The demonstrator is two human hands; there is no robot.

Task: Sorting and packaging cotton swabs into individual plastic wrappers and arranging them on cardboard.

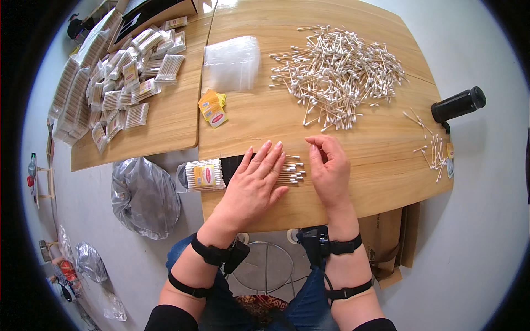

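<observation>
My left hand (258, 179) lies flat, fingers stretched out, over a row of loose cotton swabs (291, 175) and a black strip (234, 164). The swabs' white tips stick out to the right of it; their other ends are hidden under my palm. To the left of the strip is a clear bag packed with cotton swabs (194, 175), with a yellow card (207, 175) on top, reaching past the table edge. Just right of the loose tips, my right hand (331, 174) is curled on its side. Its fingers are bent toward the thumb, and nothing shows in them.
A large heap of cotton swabs (345, 74) lies beyond my right hand. Clear empty bags (232, 63) and yellow cards (213, 107) are at centre-left. Filled packs (130, 71) crowd the left table. A black bottle (458, 105) and stray swabs (436, 151) lie at the right edge.
</observation>
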